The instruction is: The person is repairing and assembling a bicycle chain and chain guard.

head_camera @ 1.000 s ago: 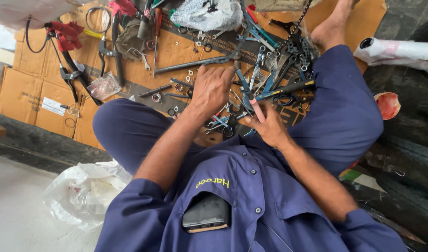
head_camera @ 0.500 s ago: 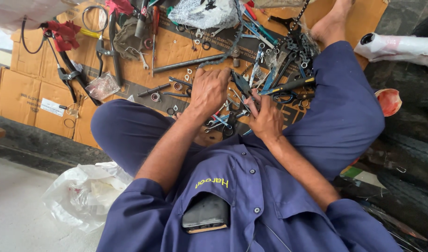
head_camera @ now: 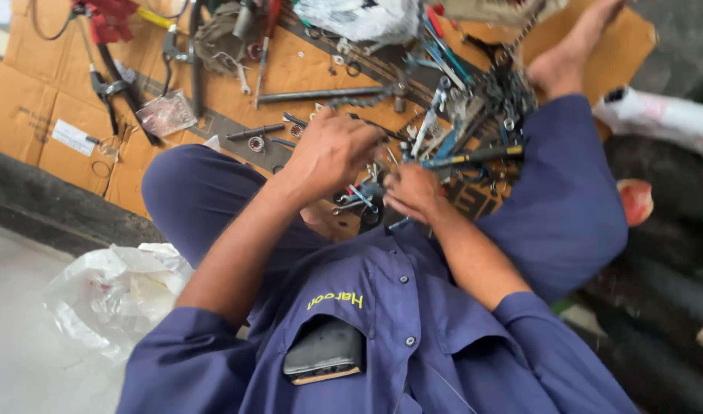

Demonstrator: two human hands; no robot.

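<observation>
Left hand (head_camera: 332, 153): rested on small spanners (head_camera: 359, 201), grip not possible to tell.
Right hand (head_camera: 414, 192): fingers curled among the same spanners, grip also unclear.
Ground: flattened cardboard (head_camera: 305, 69).

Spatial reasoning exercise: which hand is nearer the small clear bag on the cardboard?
Left. The left hand is off to the bag's side; the right hand lies farther beyond it.

Both hands are seen lowered into a heap of wrenches (head_camera: 474, 123) spread on flattened cardboard (head_camera: 313, 69). The left hand (head_camera: 332, 153) is curled over small parts; the right hand (head_camera: 412, 192) is closed beside it.
</observation>
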